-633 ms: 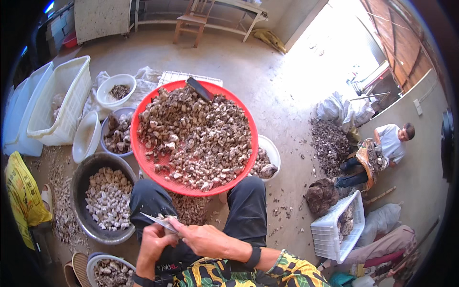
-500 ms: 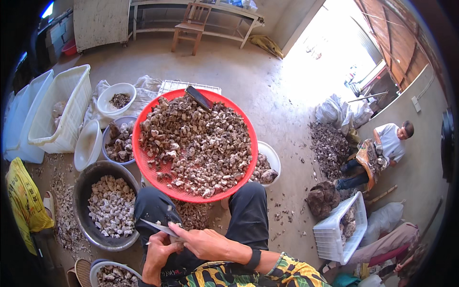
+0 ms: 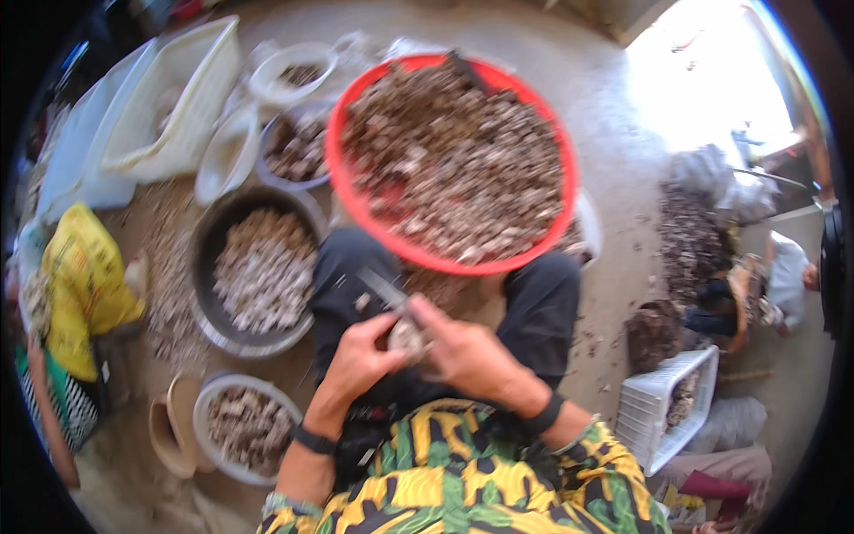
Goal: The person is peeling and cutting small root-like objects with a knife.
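Above my lap, my left hand point(image 3: 363, 354) grips a pale knobbly lump point(image 3: 407, 340) between thumb and fingers; its exact kind does not show. My right hand point(image 3: 463, 351) is closed on a small knife point(image 3: 382, 289), its blade slanting up and left over my thigh. Both hands nearly touch at the lump, and the picture is blurred by motion. Beyond my knees, a big red perforated round tray point(image 3: 569, 187) is heaped with brown and whitish lumps point(image 3: 454, 169). To the left stands a dark basin point(image 3: 206, 294) with paler lumps point(image 3: 262, 280) inside.
A white bowl of lumps point(image 3: 206, 418) stands beside slippers point(image 3: 169, 423). White tubs point(image 3: 200, 98), smaller bowls point(image 3: 227, 160) and a yellow sack point(image 3: 84, 285) lie left. At right are a white crate point(image 3: 636, 418), a dark heap point(image 3: 685, 231) and a seated person point(image 3: 787, 276).
My view has tilted down and shifted left, so the tray sits higher and the crate farther right. The lump in my left hand now shows plainly; the knife stays in my right hand.
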`<control>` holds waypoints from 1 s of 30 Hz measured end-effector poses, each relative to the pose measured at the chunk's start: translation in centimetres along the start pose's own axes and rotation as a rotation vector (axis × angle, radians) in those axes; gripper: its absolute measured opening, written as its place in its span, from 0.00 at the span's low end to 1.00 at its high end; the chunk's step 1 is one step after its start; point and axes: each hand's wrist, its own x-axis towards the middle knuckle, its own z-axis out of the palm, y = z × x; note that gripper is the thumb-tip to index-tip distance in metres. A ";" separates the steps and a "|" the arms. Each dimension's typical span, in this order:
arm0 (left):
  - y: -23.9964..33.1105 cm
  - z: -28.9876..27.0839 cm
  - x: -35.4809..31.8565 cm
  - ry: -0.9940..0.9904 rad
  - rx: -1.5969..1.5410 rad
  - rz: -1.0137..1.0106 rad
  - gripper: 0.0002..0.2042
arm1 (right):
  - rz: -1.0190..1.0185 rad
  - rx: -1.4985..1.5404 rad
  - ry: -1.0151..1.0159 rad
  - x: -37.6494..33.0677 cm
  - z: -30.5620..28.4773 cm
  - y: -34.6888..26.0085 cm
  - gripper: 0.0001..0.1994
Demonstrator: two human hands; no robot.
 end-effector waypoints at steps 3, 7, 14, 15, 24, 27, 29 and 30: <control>0.3 0.2 0.3 0.022 -0.223 -0.143 0.22 | -0.169 0.174 0.201 -0.7 -0.6 2.0 0.34; 0.5 0.6 -0.3 0.085 -0.312 -0.115 0.22 | -0.259 0.079 0.138 -2.7 -2.3 2.9 0.35; 0.2 0.9 -1.0 0.134 -0.033 -0.037 0.22 | -0.251 -0.148 -0.001 -6.3 -2.8 3.2 0.35; 0.6 0.9 -1.0 0.137 0.012 -0.049 0.22 | -0.243 -0.133 0.010 -6.5 -2.7 3.4 0.35; 1.2 1.3 -0.1 0.143 0.212 -0.016 0.13 | -0.144 -0.117 0.067 -5.8 -1.1 2.7 0.33; 0.5 1.1 0.2 0.133 0.185 -0.077 0.13 | -0.116 -0.090 0.066 -5.0 -0.6 2.5 0.33; 0.3 1.3 0.5 0.149 0.171 -0.091 0.13 | -0.082 -0.039 0.065 -4.5 -0.6 2.3 0.32; 0.2 1.4 0.6 0.169 0.156 -0.099 0.13 | -0.079 -0.035 0.065 -4.2 -0.5 2.2 0.32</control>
